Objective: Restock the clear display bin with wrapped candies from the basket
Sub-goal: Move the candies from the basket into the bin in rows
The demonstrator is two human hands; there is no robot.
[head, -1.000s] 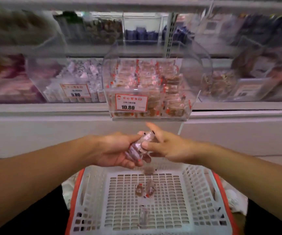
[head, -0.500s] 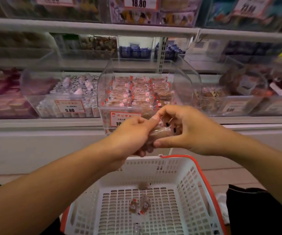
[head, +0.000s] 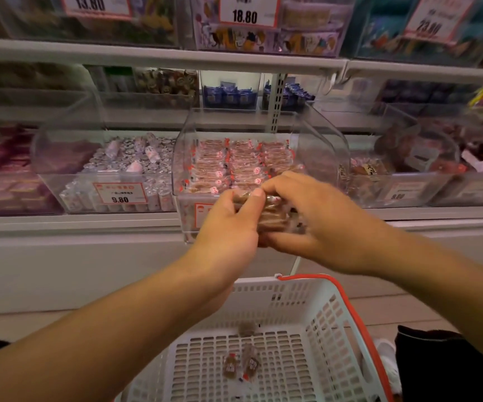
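Both hands, the left hand and right hand, grip a bundle of brown clear-wrapped candies between them, just before the clear plastic display bin, above the white slotted plastic basket.

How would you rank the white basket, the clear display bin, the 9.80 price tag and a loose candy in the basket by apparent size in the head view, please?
1. white basket, though it is nearest the camera
2. clear display bin
3. 9.80 price tag
4. loose candy

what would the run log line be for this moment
phase: carrying to bin | left hand + right hand: hold wrapped candies at clear display bin front | basket: few candies left
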